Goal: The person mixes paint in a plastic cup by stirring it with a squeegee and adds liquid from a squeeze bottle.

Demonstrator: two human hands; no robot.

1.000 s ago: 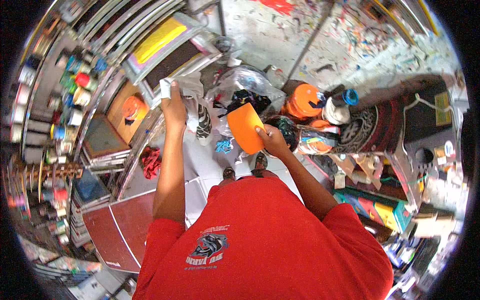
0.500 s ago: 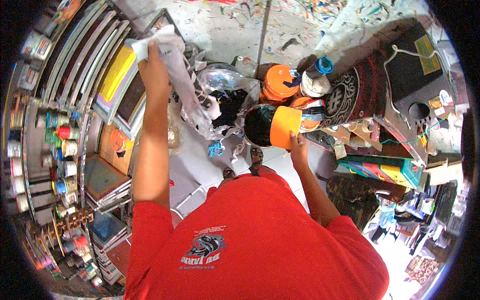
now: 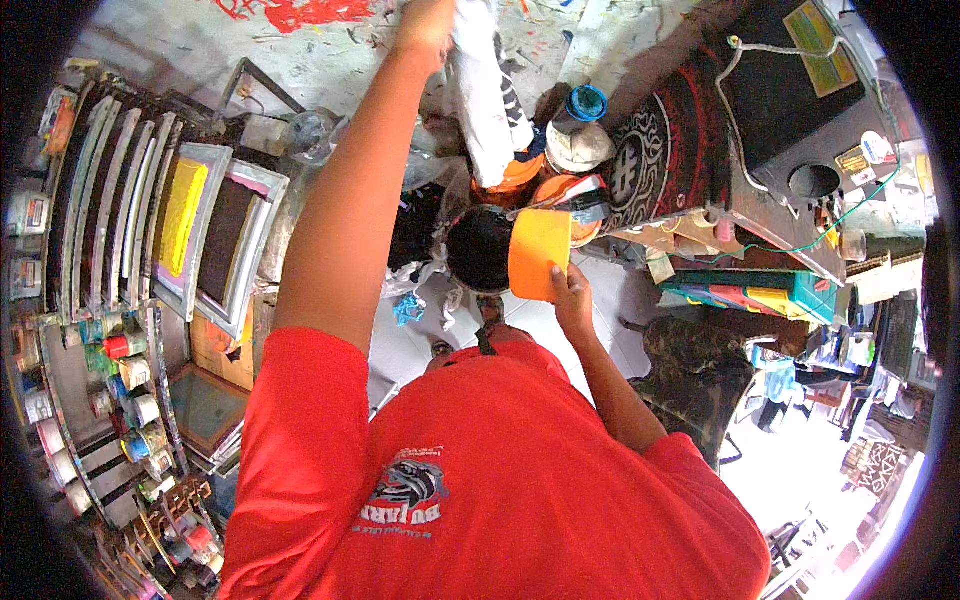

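Note:
My left hand (image 3: 428, 32) is raised high at the far side, closed on a white sheet (image 3: 480, 95) that hangs down in a long strip. I cannot tell if it is cloth or plastic; black marks show along its right edge. In my right hand (image 3: 572, 298) is an orange flat piece with curved edges (image 3: 537, 255), gripped at its lower right edge. That piece overlaps the right rim of a round dark bucket (image 3: 478, 252). Behind the bucket, an orange lidded bucket (image 3: 512, 178) is partly hidden by the hanging sheet.
Beside the buckets stands a white container with a blue rim (image 3: 582, 140). Framed screens (image 3: 185, 220) stack at left, above shelves of paint jars (image 3: 135, 375). A black machine-like case (image 3: 790, 110) and a green box (image 3: 780, 295) are at right. Black bags (image 3: 405, 225) lie left of the bucket.
My left hand has swung up and to the right with the white sheet, from the screens to above the buckets. My right hand keeps the orange piece by the dark bucket. The view has shifted.

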